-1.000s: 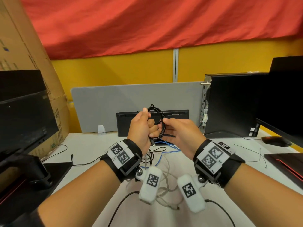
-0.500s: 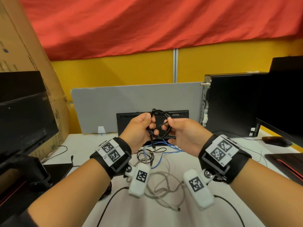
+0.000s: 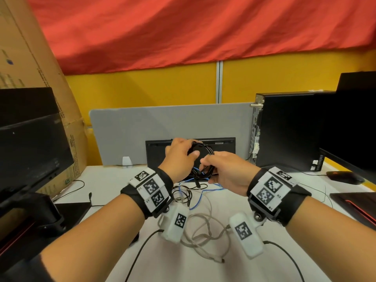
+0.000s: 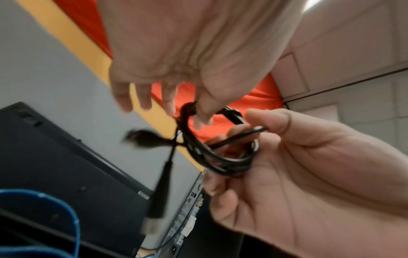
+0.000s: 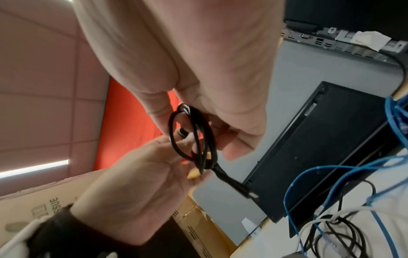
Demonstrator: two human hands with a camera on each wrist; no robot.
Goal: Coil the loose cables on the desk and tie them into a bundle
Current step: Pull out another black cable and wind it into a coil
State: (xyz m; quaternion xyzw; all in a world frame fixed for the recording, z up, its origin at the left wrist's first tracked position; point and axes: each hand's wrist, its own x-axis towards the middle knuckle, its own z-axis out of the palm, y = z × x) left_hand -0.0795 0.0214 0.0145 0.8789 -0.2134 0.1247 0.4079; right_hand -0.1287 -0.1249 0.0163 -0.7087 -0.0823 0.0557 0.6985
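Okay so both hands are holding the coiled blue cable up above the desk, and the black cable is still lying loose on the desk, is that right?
Not quite: the colours are swapped. The head view shows the left hand and right hand holding the coiled black cable above the desk, while the blue cable lies loose on it.

Head view down over the desk [image 3: 230, 200]; wrist views upward, close (all sharing the black cable coil [image 3: 203, 163]).

Both forearms extend forward, wrists raised above the desk. The left hand [image 3: 180, 157] pinches the black cable coil [image 3: 203, 161] between thumb and fingers. The right hand [image 3: 225, 171] grips its lower side, fingers curled
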